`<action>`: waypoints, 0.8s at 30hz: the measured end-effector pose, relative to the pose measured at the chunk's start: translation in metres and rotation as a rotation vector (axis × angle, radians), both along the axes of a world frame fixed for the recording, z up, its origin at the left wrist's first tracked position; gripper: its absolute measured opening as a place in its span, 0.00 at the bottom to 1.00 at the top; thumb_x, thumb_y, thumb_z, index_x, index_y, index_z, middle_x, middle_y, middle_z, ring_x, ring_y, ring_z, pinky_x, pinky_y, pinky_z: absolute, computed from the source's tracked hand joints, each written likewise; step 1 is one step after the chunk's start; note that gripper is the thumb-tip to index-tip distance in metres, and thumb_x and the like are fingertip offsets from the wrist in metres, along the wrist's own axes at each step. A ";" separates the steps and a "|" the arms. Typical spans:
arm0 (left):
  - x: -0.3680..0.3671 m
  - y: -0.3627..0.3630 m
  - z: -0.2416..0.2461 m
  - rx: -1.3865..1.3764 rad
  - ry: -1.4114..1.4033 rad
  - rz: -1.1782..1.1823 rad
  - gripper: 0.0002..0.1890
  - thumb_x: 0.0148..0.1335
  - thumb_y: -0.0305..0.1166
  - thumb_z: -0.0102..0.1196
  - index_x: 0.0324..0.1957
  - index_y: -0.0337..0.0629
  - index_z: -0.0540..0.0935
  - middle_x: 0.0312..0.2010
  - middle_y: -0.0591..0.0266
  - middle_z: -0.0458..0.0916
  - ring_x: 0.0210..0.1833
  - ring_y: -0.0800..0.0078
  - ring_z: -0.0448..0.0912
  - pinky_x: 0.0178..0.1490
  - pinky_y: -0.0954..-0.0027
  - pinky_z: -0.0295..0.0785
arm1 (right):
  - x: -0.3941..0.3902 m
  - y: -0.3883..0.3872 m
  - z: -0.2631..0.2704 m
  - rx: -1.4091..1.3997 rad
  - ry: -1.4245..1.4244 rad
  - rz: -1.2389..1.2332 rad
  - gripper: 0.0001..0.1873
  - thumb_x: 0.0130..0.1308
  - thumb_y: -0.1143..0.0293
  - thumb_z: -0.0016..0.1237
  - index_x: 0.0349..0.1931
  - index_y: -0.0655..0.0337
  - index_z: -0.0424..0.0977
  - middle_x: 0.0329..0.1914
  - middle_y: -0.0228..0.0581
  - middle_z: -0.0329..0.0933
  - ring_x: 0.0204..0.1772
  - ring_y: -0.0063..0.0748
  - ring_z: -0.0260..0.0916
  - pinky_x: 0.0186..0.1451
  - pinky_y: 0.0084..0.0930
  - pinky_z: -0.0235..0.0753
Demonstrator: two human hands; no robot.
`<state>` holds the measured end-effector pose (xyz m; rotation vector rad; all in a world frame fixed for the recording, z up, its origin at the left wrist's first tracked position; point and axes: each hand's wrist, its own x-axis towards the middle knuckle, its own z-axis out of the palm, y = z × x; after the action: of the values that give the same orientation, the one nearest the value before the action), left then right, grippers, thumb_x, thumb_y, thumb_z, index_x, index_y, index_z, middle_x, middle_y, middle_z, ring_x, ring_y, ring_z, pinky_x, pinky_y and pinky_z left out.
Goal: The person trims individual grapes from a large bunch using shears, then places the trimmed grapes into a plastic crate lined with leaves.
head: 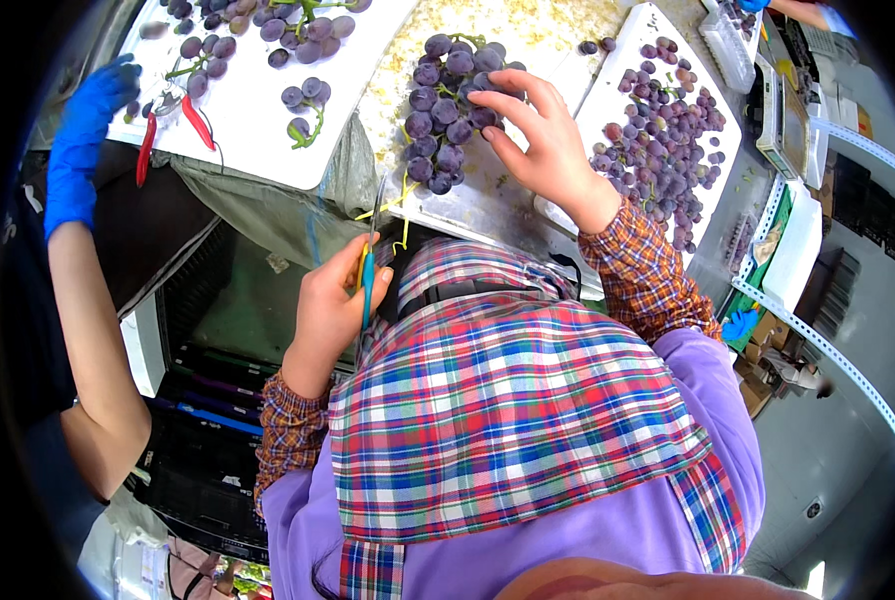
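Observation:
My left hand (333,300) grips a pair of slim-bladed snips (369,274) with blue and yellow handles. Their narrow blades point up beside thin yellow strips (391,202) at the worktable's near edge. A bunch of dark purple grapes (444,112) lies on the worktable (485,202), just beyond the strips. From the right, my right hand (541,139) reaches over it, fingers apart and fingertips at the grapes on that side. Whether they press on the grapes is hard to see.
At left, a white board (260,142) bears grape clusters and red-handled snips (196,124). Another person's blue-gloved hand (87,135) is at its edge. Many loose grapes (665,135) cover a second white board (706,161) at right. A scale (783,127) stands farther right; dark crates (200,465) sit below.

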<state>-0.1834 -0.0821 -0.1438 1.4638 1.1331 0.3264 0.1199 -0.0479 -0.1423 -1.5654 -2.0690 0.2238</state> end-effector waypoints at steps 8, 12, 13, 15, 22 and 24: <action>0.004 0.005 0.002 0.021 -0.030 0.023 0.23 0.58 0.26 0.61 0.56 0.34 0.74 0.27 0.65 0.79 0.31 0.85 0.75 0.38 0.79 0.71 | 0.005 -0.011 0.000 -0.016 0.062 0.017 0.24 0.48 0.81 0.57 0.48 0.54 0.75 0.54 0.41 0.69 0.55 0.44 0.67 0.56 0.36 0.70; 0.004 0.010 0.004 0.061 -0.028 0.015 0.23 0.57 0.27 0.62 0.54 0.32 0.75 0.27 0.62 0.78 0.30 0.83 0.74 0.37 0.78 0.71 | 0.001 -0.008 0.001 0.011 0.088 0.052 0.23 0.47 0.80 0.57 0.47 0.53 0.75 0.53 0.39 0.70 0.53 0.43 0.68 0.54 0.37 0.69; 0.004 0.012 0.003 0.066 -0.024 0.011 0.23 0.56 0.28 0.63 0.53 0.31 0.75 0.27 0.58 0.78 0.29 0.81 0.75 0.36 0.77 0.71 | -0.001 -0.008 0.001 0.014 0.090 0.059 0.23 0.47 0.80 0.57 0.47 0.53 0.75 0.53 0.39 0.70 0.53 0.43 0.68 0.55 0.36 0.69; 0.004 0.016 0.003 0.085 -0.036 0.009 0.22 0.55 0.28 0.63 0.52 0.30 0.76 0.27 0.54 0.79 0.29 0.79 0.76 0.35 0.76 0.72 | -0.002 -0.007 0.004 0.025 0.099 0.071 0.21 0.47 0.80 0.56 0.44 0.54 0.76 0.52 0.39 0.71 0.53 0.43 0.68 0.55 0.36 0.70; 0.010 0.021 0.003 0.077 -0.109 -0.008 0.22 0.58 0.27 0.60 0.55 0.31 0.74 0.27 0.65 0.77 0.32 0.84 0.73 0.38 0.78 0.71 | -0.006 0.001 0.019 0.114 0.080 0.117 0.15 0.48 0.82 0.54 0.38 0.57 0.78 0.47 0.38 0.73 0.51 0.44 0.70 0.53 0.37 0.71; 0.009 0.019 0.002 0.048 -0.143 0.013 0.22 0.59 0.27 0.60 0.55 0.31 0.74 0.28 0.65 0.77 0.33 0.84 0.73 0.39 0.77 0.71 | -0.007 0.009 0.021 0.165 0.049 0.120 0.15 0.49 0.80 0.54 0.40 0.57 0.77 0.47 0.39 0.74 0.51 0.44 0.70 0.53 0.37 0.70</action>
<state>-0.1744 -0.0636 -0.1418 1.4518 1.0263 0.4621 0.1132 -0.0384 -0.1212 -1.3275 -2.0886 0.1303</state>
